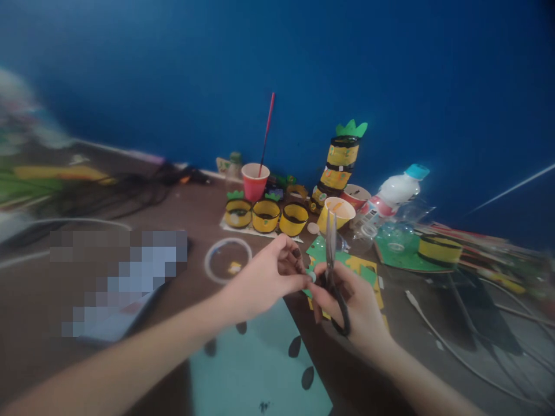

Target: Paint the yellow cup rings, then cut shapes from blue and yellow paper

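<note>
Fingers of the left hand (276,275) and right hand (350,296) pinch a small pale piece (313,277), likely light and flimsy, best held by its rim; the right also grips stiff scissors (331,245), blades up, above the surface (191,215)

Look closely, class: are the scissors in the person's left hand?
No, the scissors are in the right hand, blades pointing up.

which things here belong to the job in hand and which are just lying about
Likely the job:
scissors in the right hand
small pale piece between it and the left hand
cut yellow paper

Probably just lying about:
white bottle
white cable
red cup
</note>
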Demonstrator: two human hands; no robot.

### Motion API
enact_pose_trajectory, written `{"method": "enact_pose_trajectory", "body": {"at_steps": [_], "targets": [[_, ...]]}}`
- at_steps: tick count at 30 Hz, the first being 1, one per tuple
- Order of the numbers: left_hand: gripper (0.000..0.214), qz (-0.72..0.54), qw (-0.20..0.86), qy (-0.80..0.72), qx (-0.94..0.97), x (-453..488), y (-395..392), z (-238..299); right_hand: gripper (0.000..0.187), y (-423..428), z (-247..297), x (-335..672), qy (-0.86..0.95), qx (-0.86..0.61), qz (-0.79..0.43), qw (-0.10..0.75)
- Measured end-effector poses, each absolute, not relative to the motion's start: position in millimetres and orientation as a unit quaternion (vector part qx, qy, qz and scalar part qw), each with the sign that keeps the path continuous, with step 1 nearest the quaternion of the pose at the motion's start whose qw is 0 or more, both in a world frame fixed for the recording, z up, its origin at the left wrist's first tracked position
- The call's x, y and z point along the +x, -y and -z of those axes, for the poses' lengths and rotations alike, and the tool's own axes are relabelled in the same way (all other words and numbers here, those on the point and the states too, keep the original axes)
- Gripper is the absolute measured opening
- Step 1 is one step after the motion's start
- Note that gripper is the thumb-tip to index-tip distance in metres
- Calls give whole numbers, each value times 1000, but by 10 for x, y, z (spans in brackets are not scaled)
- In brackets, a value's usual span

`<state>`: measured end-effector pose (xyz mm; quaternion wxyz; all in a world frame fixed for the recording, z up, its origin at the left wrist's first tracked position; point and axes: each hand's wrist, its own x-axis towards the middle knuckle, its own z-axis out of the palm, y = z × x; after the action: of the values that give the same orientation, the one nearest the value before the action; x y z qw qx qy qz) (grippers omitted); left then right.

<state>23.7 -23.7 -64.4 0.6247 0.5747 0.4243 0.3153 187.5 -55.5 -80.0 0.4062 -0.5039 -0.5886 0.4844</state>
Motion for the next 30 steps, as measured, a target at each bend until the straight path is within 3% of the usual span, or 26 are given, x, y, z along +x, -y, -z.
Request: {"method": "enact_pose_trajectory", "body": {"at_steps": [11, 18, 24, 30], "targets": [[22, -296, 640, -392, 591, 195, 231, 584, 13, 546, 764, 1910, 610, -489, -492, 383], [23, -273, 577, -423, 644, 197, 240, 531, 10, 536, 765, 1906, 607, -507, -491, 365], [19, -311, 566, -426, 633, 168, 212, 465, 17, 532, 797, 1924, 606, -453, -526, 387], [17, -374, 551, -424, 614, 121, 169, 396, 13, 561, 781, 1886, 644, -410, -562, 318]]}}
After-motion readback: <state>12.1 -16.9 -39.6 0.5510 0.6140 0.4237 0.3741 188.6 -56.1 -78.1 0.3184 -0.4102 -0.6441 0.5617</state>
